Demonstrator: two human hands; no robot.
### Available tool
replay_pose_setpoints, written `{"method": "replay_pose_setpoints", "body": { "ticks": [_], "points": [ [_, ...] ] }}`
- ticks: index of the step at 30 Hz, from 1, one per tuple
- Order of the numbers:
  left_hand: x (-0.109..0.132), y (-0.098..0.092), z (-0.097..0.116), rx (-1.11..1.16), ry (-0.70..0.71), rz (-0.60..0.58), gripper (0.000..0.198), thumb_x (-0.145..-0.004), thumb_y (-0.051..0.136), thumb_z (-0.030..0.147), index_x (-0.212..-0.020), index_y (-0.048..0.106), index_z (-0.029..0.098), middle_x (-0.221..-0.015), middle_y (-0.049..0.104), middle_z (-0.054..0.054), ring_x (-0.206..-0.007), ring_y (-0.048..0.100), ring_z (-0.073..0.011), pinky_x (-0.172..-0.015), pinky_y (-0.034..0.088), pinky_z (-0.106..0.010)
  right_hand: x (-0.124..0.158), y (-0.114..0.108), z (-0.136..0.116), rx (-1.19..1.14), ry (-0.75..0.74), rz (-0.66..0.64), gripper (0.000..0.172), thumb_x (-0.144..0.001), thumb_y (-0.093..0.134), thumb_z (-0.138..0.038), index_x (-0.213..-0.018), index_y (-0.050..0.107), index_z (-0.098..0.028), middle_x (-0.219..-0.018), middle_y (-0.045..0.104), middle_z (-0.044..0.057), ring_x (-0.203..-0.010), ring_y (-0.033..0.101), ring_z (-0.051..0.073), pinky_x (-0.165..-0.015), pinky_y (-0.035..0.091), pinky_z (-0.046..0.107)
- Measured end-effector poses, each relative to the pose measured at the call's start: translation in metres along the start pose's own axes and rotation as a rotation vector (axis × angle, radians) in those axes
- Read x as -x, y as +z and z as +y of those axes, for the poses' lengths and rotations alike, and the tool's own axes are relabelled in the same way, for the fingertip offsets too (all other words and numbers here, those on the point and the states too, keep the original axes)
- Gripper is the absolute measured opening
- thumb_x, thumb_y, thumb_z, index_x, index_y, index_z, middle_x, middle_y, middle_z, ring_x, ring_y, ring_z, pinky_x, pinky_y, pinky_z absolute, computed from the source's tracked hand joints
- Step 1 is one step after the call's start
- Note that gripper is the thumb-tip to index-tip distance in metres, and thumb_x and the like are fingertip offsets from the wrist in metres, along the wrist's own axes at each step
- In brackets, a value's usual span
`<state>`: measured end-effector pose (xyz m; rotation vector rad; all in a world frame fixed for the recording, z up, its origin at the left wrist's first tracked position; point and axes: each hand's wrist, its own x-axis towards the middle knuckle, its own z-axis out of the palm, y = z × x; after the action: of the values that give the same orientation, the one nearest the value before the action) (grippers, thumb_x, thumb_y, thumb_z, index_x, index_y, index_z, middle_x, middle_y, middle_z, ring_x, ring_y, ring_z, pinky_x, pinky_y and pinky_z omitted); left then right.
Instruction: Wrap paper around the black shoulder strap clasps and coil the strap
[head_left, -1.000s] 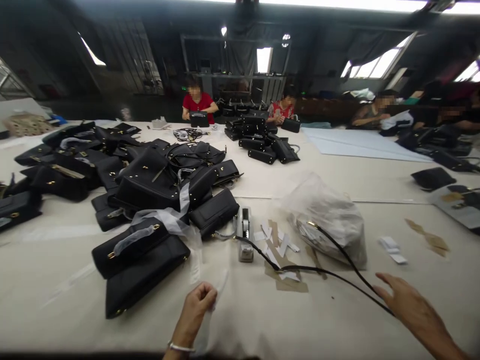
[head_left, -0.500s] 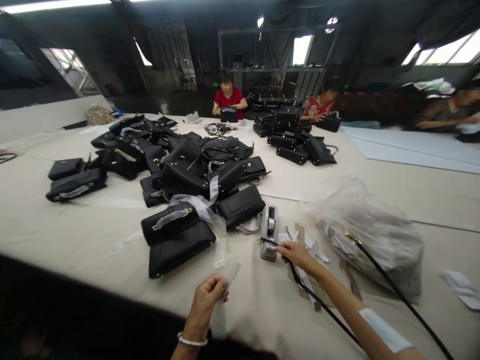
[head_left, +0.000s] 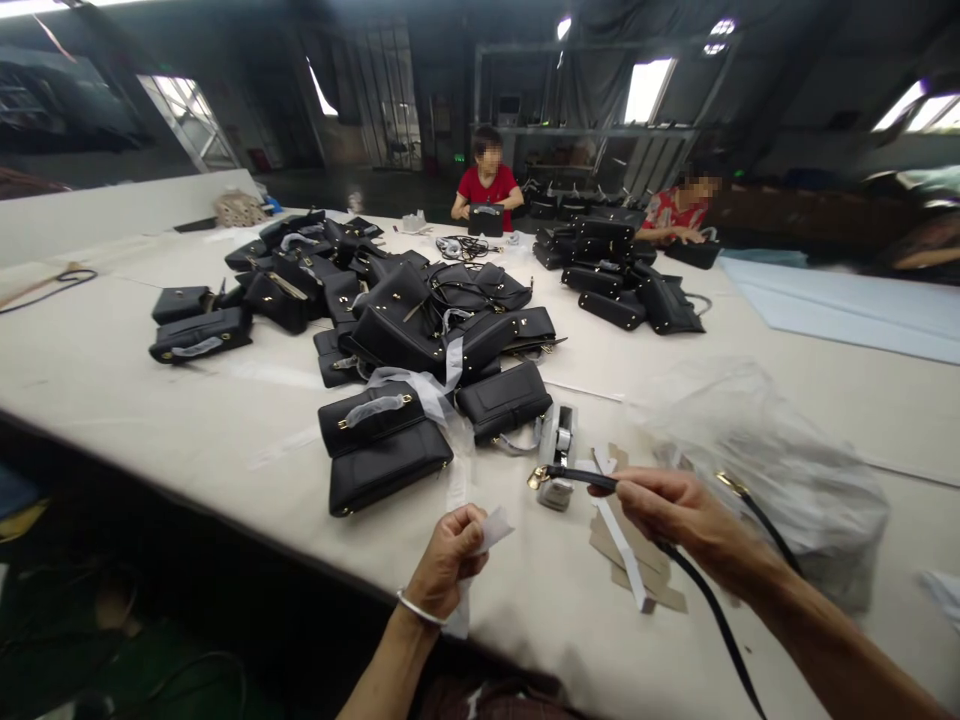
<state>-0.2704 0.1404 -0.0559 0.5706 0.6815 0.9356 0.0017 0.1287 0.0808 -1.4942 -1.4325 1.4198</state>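
Note:
My left hand, a bangle on its wrist, pinches a whitish translucent strip whose tail hangs below the fingers. My right hand grips a black bag strap near one end. A gold clasp sticks out from that end in front of the tape dispenser. The rest of the strap trails down past my right wrist, and another gold clasp shows beyond the forearm. Closest to my left hand lies a black handbag with a wrapped handle.
Many black handbags are heaped mid-table, with another stack farther right. Cardboard and paper strips lie beside a clear plastic bag. Across the table, a person in red and others handle bags.
My right hand has come closer with the strap, and its clasp end now lies more level. The left hand still holds the strip. The view has shifted, moving the scene rightward.

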Motion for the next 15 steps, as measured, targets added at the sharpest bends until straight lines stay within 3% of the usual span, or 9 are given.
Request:
{"method": "replay_pose_setpoints", "body": {
  "ticks": [8, 12, 15],
  "points": [
    [-0.001, 0.004, -0.015, 0.102, -0.029, -0.102, 0.056, -0.059, 0.086, 0.057, -0.061, 0.047, 0.016, -0.053, 0.04, 0.007, -0.041, 0.028, -0.001, -0.041, 0.012, -0.019, 0.038, 0.017, -0.034, 0.018, -0.055, -0.057, 0.048, -0.077, 0.066, -0.062, -0.088, 0.08, -0.017, -0.056, 0.053, 0.002, -0.049, 0.039, 0.01, -0.044, 0.032, 0.023],
    [0.003, 0.006, -0.016, 0.105, -0.022, -0.128, 0.053, -0.066, 0.079, 0.061, -0.061, 0.052, 0.015, -0.044, 0.038, 0.007, -0.039, 0.028, -0.0026, -0.042, 0.017, -0.02, 0.042, 0.025, -0.038, -0.019, -0.089, -0.082, 0.043, -0.079, 0.067, -0.057, -0.09, 0.08, -0.017, -0.058, 0.056, 0.003, -0.048, 0.04, 0.009, -0.044, 0.033, 0.022],
    [0.008, 0.012, -0.011, 0.116, -0.047, -0.177, 0.056, -0.061, 0.08, 0.066, -0.071, 0.06, 0.014, -0.045, 0.04, 0.006, -0.041, 0.029, -0.0037, -0.043, 0.017, -0.02, 0.043, 0.031, -0.035, -0.049, -0.108, -0.107, 0.041, -0.082, 0.066, -0.054, -0.092, 0.079, -0.018, -0.058, 0.056, 0.002, -0.049, 0.04, 0.009, -0.044, 0.031, 0.021]
  ]
}}
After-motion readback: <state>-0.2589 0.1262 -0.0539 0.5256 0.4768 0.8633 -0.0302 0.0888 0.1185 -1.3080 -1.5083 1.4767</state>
